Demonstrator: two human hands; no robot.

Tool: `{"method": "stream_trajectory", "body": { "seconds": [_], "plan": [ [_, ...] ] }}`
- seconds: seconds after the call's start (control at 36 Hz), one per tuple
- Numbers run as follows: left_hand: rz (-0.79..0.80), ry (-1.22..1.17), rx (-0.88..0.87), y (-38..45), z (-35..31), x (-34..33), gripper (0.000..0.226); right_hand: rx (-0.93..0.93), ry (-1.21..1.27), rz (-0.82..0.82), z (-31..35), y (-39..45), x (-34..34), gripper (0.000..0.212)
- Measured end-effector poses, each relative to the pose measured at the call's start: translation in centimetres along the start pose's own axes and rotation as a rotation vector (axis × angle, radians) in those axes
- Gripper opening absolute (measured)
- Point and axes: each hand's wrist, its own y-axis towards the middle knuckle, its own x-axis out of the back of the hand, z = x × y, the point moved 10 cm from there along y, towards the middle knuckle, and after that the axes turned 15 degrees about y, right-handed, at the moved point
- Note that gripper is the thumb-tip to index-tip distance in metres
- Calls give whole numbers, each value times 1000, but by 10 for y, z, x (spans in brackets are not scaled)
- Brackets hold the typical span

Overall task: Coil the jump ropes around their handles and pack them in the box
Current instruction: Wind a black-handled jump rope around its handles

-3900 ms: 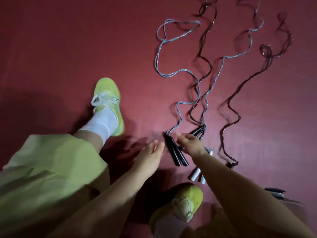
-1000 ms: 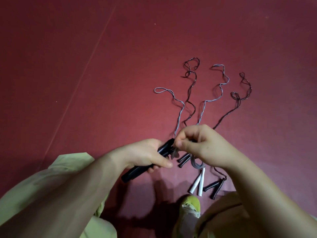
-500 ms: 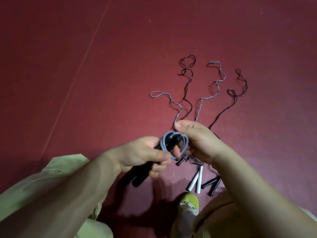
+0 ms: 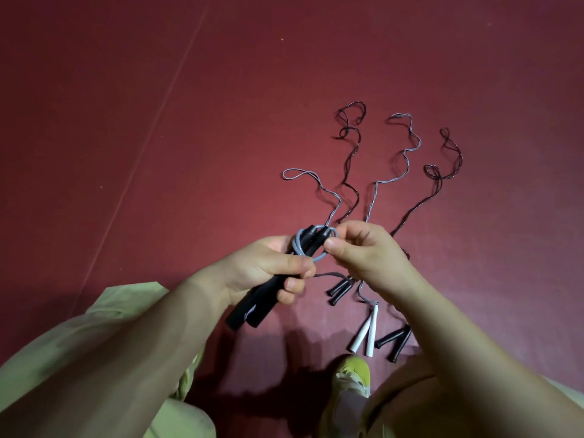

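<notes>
Gripping both black handles (image 4: 271, 276) side by side, left hand (image 4: 268, 273) has fingers curled tight round them, so the pair acts as one spool w/ the cord ends poking up free. Right hand (image 4: 363, 251) pinches the grey rope (image 4: 301, 248) between thumb & forefinger just beside the handle tops, where a couple of loops already sit; probably feeding the next turn, w/ the pinch keeping tension so loops don't spring off. Rest of that rope trails away on the red floor (image 4: 158, 121). Three other ropes lie uncoiled nearby, handles toward the person for easy reach: short black pair (image 4: 339, 287), white handles (image 4: 366, 331), another black pair (image 4: 395, 338). Box not in view.
</notes>
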Motion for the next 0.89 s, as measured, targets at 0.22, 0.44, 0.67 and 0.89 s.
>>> {"method": "stream_trajectory", "body": {
  "seconds": [0.22, 0.44, 0.67, 0.89],
  "plan": [
    [-182, 291, 58, 2, 9, 15, 8, 58, -526, -166, 5, -5, 8, 40],
    [-186, 399, 176, 4, 26, 14, 5, 55, -703, -300, 4, -7, 28, 52],
    [-328, 441, 139, 5, 22, 25, 17, -99, -412, -234, -18, -2, 24, 44],
    [-445, 450, 116, 5, 18, 32, 41, -140, -361, -245, -23, -6, 19, 47]
  ]
}}
